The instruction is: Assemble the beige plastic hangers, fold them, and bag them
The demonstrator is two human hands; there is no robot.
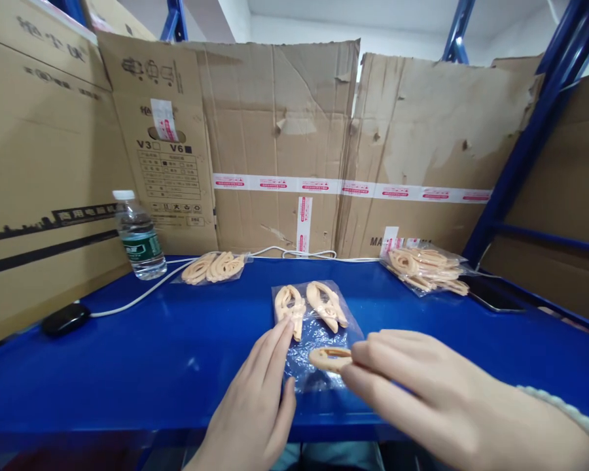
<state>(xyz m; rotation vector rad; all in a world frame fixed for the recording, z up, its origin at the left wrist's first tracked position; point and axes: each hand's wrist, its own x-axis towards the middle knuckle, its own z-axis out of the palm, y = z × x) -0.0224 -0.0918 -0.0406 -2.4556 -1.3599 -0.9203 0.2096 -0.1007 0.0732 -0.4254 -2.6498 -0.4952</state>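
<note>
A clear plastic bag [319,340] lies on the blue shelf top [177,353] in front of me, with two beige hair clips [314,306] inside its far end. My left hand [260,405] rests flat on the bag's left edge, fingers stretched out and together. My right hand [407,386] pinches a third beige hair clip [330,358] at the bag's near opening, its fingers closed round the clip's end.
A filled bag of clips [214,267] lies at the back left and a pile of bagged clips [429,269] at the back right. A water bottle [139,235], a black mouse [65,319] with white cable, a phone [491,297] and cardboard walls [285,144] surround the surface.
</note>
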